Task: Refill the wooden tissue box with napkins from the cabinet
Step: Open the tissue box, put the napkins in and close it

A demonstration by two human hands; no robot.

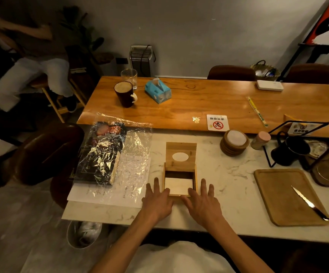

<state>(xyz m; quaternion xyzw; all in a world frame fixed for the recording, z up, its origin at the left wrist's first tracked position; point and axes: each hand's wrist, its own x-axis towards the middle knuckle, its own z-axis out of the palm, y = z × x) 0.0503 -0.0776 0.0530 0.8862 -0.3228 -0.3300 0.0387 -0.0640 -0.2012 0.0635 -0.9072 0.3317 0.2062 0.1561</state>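
Note:
The wooden tissue box (195, 175) stands on the white marble counter in front of me. Its lid (181, 148), with an oval opening, is slid back toward the far side, so the near half is uncovered. A stack of white napkins (178, 185) lies inside. My left hand (156, 200) rests flat on the counter against the box's left near corner, fingers spread. On the other side, my right hand (204, 201) lies against the right near corner, fingers spread too. Neither hand grips anything.
Left of the box lie a plastic-wrapped dark packet (100, 154) and paper sheets. Right are stacked coasters (234, 142), a wooden tray (274, 194) bearing a knife (309, 203), and a black mug (291, 150) on a wire rack. The wooden table behind holds a mug, glass and blue tissue pack (157, 91).

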